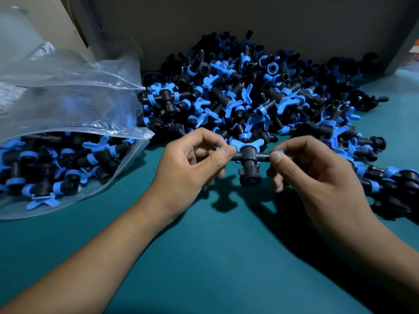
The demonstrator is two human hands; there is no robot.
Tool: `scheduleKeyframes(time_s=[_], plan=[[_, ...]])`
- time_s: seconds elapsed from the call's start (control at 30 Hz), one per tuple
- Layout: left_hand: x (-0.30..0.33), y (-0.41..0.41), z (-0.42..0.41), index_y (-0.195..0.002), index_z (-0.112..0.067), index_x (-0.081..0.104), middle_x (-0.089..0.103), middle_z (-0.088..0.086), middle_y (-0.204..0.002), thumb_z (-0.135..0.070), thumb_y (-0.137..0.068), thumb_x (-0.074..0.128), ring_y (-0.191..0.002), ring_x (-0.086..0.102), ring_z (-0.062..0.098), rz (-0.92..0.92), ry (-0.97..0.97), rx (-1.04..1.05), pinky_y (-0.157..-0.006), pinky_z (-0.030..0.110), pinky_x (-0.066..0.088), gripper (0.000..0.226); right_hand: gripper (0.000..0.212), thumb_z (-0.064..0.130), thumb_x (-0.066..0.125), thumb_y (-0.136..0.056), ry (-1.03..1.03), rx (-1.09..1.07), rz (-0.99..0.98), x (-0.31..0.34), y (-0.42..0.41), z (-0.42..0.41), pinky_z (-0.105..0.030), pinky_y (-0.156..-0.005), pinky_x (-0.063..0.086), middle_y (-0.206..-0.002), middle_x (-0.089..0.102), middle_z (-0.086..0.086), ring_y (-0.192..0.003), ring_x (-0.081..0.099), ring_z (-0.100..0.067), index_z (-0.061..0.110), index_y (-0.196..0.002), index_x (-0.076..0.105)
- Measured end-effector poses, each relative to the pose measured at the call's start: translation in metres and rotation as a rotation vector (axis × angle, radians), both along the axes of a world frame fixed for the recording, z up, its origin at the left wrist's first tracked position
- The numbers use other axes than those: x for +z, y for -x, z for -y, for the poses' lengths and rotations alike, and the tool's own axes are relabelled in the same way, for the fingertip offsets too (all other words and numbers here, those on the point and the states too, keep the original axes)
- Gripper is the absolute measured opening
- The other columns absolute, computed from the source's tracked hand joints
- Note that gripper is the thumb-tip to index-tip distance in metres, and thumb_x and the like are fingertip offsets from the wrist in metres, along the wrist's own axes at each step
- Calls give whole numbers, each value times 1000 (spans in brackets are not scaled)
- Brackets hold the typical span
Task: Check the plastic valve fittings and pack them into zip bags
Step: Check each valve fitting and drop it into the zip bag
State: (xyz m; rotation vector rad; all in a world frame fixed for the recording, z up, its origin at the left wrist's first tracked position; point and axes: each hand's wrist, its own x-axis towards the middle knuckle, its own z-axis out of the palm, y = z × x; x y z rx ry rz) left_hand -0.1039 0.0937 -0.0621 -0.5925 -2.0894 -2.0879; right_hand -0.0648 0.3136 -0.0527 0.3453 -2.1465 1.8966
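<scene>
Two bare hands hold a single valve fitting (249,162) just above the teal table (204,257), near its middle. The left hand (190,168) pinches one end of the fitting's dark grey crossbar between thumb and forefinger, and the right hand (315,173) pinches the opposite end the same way, its remaining fingers curled underneath. The fitting's blue butterfly handle points away from the person and its thick threaded stub points back toward them; its shadow falls on the table directly below.

Behind the hands, a large heap of loose fittings (260,94), black bodies with blue handles and collars, spreads across the far side of the table against a grey back panel (204,23) and trails down along the right edge.

At the table's left edge lies a clear zip bag (74,105) on its side, its mouth open toward the heap and its lower half filled with bagged fittings (56,164) of the same kind. More crumpled clear plastic (20,35) rises in the far left corner behind the bag, too blurred to tell what it holds.
</scene>
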Motion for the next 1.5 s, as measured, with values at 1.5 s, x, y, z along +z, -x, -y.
scheduleKeyframes(time_s=[1.5], plan=[[1, 1, -5, -71, -14, 56, 55, 24, -88, 20, -73, 62, -82, 49, 39, -137, 77, -89, -64, 39, 35, 35, 22, 4, 72, -80, -220, 9, -130, -12, 7, -8, -45, -79, 52, -94, 65, 3, -90, 63, -27, 18, -93, 61]])
